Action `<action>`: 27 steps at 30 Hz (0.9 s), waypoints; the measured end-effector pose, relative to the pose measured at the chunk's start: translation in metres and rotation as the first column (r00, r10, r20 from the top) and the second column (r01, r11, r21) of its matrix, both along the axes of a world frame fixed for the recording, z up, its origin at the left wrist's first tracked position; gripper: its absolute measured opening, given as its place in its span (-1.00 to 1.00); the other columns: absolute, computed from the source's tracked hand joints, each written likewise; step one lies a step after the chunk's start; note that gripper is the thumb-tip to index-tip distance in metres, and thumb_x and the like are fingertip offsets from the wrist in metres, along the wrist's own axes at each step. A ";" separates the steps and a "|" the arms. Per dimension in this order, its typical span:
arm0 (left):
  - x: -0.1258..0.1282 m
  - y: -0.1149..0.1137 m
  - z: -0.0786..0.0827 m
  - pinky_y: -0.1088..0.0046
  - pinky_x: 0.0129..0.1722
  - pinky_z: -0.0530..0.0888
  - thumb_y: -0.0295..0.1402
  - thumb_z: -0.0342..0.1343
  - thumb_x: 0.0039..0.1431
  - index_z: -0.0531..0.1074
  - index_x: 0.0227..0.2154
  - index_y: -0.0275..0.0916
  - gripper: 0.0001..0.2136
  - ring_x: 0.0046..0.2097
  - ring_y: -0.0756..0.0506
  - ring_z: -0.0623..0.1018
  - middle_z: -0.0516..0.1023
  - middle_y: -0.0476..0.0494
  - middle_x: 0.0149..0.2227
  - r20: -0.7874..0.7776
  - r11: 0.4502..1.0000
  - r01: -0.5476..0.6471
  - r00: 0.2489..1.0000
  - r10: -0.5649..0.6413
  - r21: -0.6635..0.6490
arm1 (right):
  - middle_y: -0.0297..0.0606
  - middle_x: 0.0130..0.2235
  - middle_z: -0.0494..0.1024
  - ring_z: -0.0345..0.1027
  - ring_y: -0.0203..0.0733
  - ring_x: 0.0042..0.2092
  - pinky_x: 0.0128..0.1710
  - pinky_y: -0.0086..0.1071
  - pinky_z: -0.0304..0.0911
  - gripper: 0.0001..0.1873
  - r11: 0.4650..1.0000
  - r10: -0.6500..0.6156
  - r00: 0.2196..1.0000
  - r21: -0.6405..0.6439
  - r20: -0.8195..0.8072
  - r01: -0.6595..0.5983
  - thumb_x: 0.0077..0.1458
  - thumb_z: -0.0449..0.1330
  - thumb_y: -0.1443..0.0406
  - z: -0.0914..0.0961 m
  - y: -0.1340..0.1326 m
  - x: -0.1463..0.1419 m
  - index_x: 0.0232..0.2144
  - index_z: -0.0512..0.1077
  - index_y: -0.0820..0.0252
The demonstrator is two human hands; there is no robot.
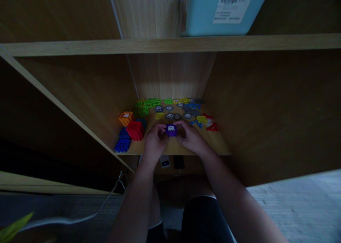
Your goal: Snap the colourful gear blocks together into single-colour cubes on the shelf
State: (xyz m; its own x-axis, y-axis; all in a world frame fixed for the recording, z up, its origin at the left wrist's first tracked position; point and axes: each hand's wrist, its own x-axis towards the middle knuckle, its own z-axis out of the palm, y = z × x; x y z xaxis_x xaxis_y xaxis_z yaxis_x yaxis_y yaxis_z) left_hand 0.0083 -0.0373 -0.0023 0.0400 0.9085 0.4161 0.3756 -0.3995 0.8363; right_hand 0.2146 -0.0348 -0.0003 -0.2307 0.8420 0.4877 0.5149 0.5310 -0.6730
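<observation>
Between my two hands is a small stack of purple interlocking tiles (171, 130) with a pale printed mark on top. My left hand (156, 138) closes on its left side, and my right hand (188, 135) grips its right side. To the left of my left hand stand a red tile stack (135, 130), an orange tile stack (126, 118) and blue tiles (123, 142). Beyond my hands lie loose grey tiles (187, 115), green tiles (149, 103) and a yellow tile (201, 119). Red tiles (212, 126) lie at the right.
The tiles lie on a wooden shelf (173, 150) between cabinet walls. An upper shelf edge (170, 45) runs across above, carrying a light-blue bin (202, 15). Below sit a white device (165, 162) and a dark phone-like object (179, 162) with a cable.
</observation>
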 end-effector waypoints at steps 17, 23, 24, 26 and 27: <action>0.000 -0.005 0.006 0.36 -0.07 0.55 -0.61 0.21 0.11 0.52 -0.05 -0.16 -0.64 -0.11 -0.11 0.63 0.62 -0.09 -0.13 -0.027 0.996 -0.078 0.997 0.079 0.041 | 0.02 0.27 0.54 0.45 0.15 0.31 0.33 0.10 0.34 -0.24 0.999 -0.007 0.996 -0.031 0.087 0.010 0.09 0.39 0.35 -0.005 0.004 -0.001 0.31 0.30 0.07; 0.000 -0.014 0.011 0.39 -0.09 0.53 -0.60 0.13 0.14 0.50 -0.09 -0.16 -0.69 -0.14 -0.08 0.61 0.59 -0.05 -0.18 -0.017 0.991 -0.093 0.995 0.095 0.092 | -0.01 0.20 0.58 0.50 0.11 0.25 0.28 0.05 0.38 -0.23 0.999 -0.012 0.996 -0.029 0.089 0.015 0.10 0.38 0.37 -0.006 0.005 -0.002 0.32 0.27 0.11; 0.000 -0.017 0.012 0.39 -0.10 0.53 -0.59 0.13 0.14 0.50 -0.10 -0.16 -0.70 -0.15 -0.08 0.61 0.58 -0.04 -0.20 -0.021 0.990 -0.082 0.996 0.085 0.118 | -0.01 0.20 0.59 0.50 0.10 0.24 0.27 0.04 0.38 -0.23 0.999 -0.013 0.996 -0.032 0.088 0.015 0.09 0.39 0.37 -0.006 0.005 -0.002 0.32 0.27 0.11; 0.000 -0.024 0.013 0.39 -0.13 0.51 -0.58 0.12 0.16 0.51 -0.12 -0.16 -0.73 -0.18 -0.08 0.59 0.57 -0.03 -0.24 -0.027 0.983 -0.036 0.999 0.042 0.178 | -0.02 0.18 0.59 0.52 0.10 0.22 0.26 0.04 0.38 -0.21 0.999 -0.013 0.996 -0.042 0.085 0.017 0.08 0.40 0.38 -0.005 0.004 -0.002 0.32 0.27 0.10; 0.000 -0.029 0.015 0.40 -0.15 0.50 -0.57 0.12 0.17 0.51 -0.13 -0.16 -0.74 -0.20 -0.07 0.58 0.56 -0.03 -0.26 -0.026 0.978 0.000 1.000 0.006 0.209 | -0.03 0.17 0.60 0.53 0.10 0.21 0.24 0.03 0.39 -0.20 0.999 -0.010 0.997 -0.050 0.083 0.014 0.08 0.41 0.37 -0.004 0.003 -0.002 0.33 0.27 0.10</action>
